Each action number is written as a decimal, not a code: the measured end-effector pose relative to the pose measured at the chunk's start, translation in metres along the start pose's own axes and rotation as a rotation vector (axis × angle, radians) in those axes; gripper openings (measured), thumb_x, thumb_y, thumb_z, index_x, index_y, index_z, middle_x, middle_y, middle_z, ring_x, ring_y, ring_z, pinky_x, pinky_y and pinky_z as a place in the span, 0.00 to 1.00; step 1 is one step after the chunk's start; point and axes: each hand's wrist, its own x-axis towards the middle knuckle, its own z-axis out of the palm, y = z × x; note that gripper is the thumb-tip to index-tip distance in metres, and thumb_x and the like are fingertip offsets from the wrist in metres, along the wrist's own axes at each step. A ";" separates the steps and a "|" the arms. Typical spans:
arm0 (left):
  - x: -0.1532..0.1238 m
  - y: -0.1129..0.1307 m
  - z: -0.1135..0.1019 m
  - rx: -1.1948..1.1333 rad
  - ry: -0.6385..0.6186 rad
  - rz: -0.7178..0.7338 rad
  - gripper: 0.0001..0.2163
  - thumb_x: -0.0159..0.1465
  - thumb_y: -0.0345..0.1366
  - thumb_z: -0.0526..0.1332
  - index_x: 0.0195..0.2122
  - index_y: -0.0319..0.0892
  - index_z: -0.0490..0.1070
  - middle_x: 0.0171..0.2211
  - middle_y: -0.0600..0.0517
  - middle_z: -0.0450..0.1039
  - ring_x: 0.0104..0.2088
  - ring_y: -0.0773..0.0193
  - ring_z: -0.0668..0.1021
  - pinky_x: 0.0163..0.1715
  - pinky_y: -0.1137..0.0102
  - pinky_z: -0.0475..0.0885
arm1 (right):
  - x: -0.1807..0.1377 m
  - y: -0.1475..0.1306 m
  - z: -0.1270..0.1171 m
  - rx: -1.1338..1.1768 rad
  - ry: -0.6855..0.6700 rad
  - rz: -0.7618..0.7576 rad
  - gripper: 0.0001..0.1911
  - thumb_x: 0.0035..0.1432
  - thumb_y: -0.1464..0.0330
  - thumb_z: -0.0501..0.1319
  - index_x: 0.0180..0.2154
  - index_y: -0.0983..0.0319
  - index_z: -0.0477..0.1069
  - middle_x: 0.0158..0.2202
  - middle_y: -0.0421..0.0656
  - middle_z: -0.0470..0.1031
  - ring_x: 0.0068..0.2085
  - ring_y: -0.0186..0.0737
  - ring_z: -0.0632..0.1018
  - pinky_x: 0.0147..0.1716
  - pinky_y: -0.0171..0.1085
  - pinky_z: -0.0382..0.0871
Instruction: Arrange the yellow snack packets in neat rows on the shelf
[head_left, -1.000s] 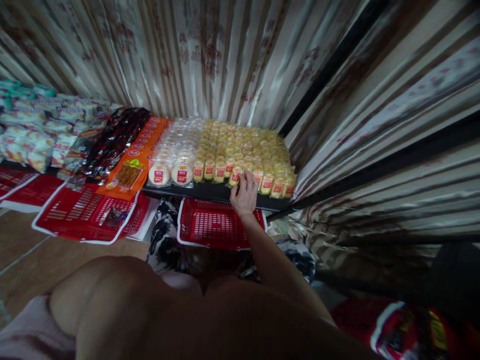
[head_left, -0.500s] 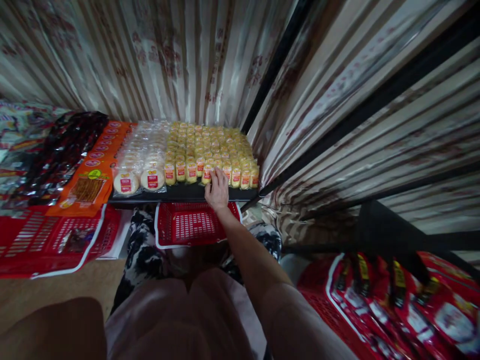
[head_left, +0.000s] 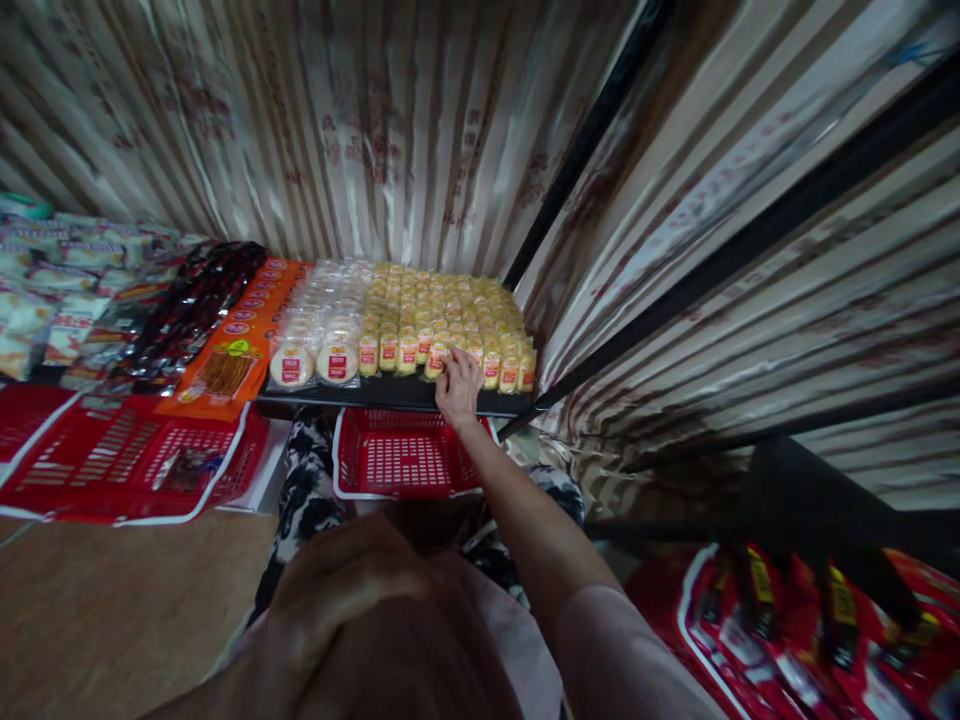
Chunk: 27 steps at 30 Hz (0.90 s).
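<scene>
My right hand point(head_left: 460, 390) reaches to the front of a block of small yellow wrapped cakes point(head_left: 450, 300) with red labels. Its fingers curl closed on a wrapped yellow cake point(head_left: 435, 361) in the front row, which stands slightly forward of its neighbours; the hand hides part of it. Close to the camera, my left hand point(head_left: 352, 570) is blurred in front of my body, and its fingers cannot be made out. Below my right hand, a red plastic basket point(head_left: 411, 455) sits between my knees, with its perforated bottom showing.
Round white wrapped cakes point(head_left: 337, 362), an orange snack bag point(head_left: 225, 375) and dark shiny packets point(head_left: 199, 310) line the black shelf point(head_left: 390, 391). Red baskets point(head_left: 127, 440) stand at left. Red bags point(head_left: 795, 610) fill another basket at right. Black poles point(head_left: 592, 140) cross before the striped curtain.
The view has shifted left, so the shelf sits further right in the picture. My left hand has come into view from below. My right hand stays at the front row of yellow cakes.
</scene>
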 end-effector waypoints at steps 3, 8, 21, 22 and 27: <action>0.022 -0.023 0.009 -0.020 -0.007 -0.068 0.13 0.64 0.26 0.49 0.40 0.44 0.70 0.29 0.51 0.74 0.29 0.68 0.77 0.27 0.75 0.72 | -0.001 -0.001 -0.004 -0.001 0.006 -0.032 0.17 0.55 0.73 0.50 0.44 0.61 0.70 0.56 0.45 0.65 0.59 0.44 0.57 0.58 0.51 0.51; 0.022 -0.071 0.031 0.129 0.000 -0.262 0.15 0.59 0.24 0.49 0.40 0.45 0.72 0.32 0.51 0.76 0.32 0.67 0.77 0.33 0.72 0.75 | -0.007 -0.007 -0.006 -0.014 -0.016 -0.089 0.18 0.57 0.72 0.50 0.47 0.61 0.69 0.59 0.45 0.62 0.61 0.42 0.56 0.58 0.49 0.51; 0.159 -0.199 0.014 0.983 -0.001 -0.249 0.21 0.64 0.34 0.49 0.58 0.38 0.60 0.65 0.45 0.49 0.65 0.49 0.45 0.60 0.49 0.51 | 0.006 -0.020 0.012 -0.150 -0.010 0.069 0.27 0.64 0.64 0.45 0.62 0.66 0.50 0.66 0.54 0.46 0.66 0.46 0.42 0.60 0.55 0.45; 0.169 -0.206 0.013 0.998 -0.008 -0.247 0.21 0.64 0.35 0.48 0.59 0.38 0.59 0.65 0.45 0.49 0.65 0.50 0.46 0.60 0.50 0.51 | 0.008 -0.020 0.013 -0.154 -0.012 0.056 0.27 0.63 0.64 0.45 0.62 0.67 0.50 0.66 0.54 0.45 0.66 0.46 0.41 0.60 0.55 0.44; 0.213 -0.230 0.014 1.035 -0.094 -0.187 0.21 0.67 0.38 0.42 0.59 0.39 0.59 0.64 0.46 0.52 0.65 0.54 0.50 0.61 0.51 0.48 | 0.011 -0.013 0.019 -0.165 0.004 0.071 0.27 0.65 0.63 0.44 0.62 0.67 0.50 0.66 0.55 0.45 0.66 0.47 0.43 0.60 0.56 0.43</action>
